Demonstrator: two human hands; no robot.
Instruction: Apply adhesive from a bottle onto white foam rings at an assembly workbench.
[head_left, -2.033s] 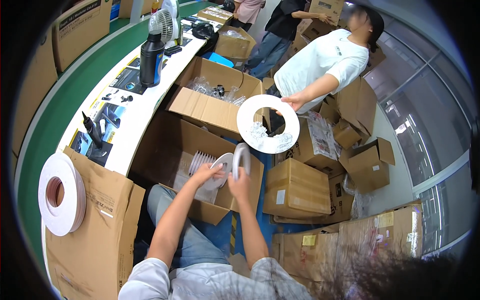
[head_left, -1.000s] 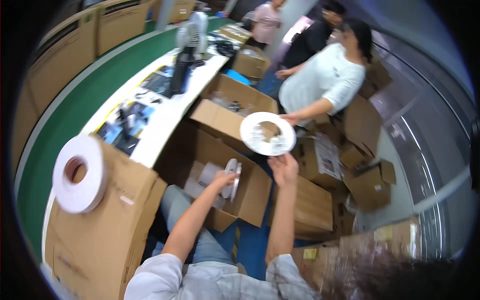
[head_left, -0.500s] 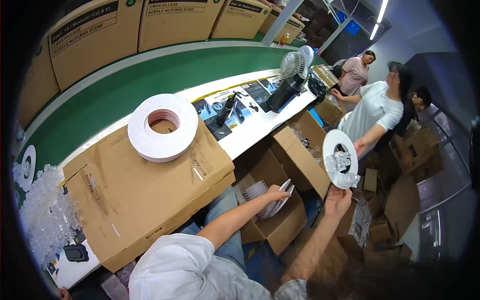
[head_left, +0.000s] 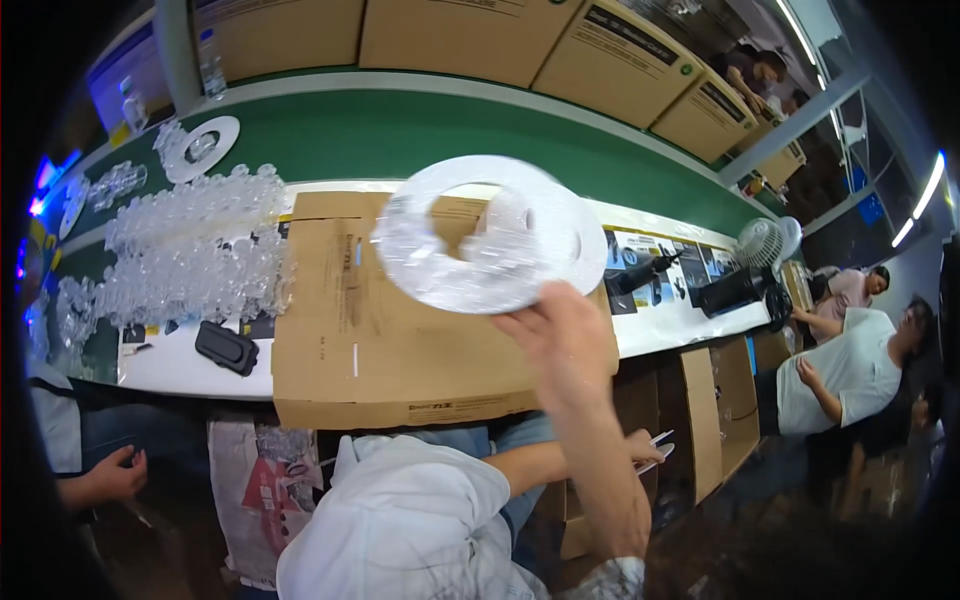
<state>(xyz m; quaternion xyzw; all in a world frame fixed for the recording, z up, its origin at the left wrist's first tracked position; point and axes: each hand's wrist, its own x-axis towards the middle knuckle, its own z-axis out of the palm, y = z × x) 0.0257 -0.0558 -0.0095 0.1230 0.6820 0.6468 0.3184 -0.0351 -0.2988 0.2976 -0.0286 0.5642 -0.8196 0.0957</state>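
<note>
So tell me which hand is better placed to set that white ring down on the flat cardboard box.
Right, probably. The right hand already grips the white ring above the cardboard box. The left hand is low beside the box, holding thin white pieces.

A long white surface runs across the room with a green belt behind it. A flattened brown cardboard box lies in the middle of the surface, with a heap of clear plastic pieces spread to its left and a small black block near the front edge. Further right lie printed sheets, a dark bottle-shaped thing and a small white fan.
</note>
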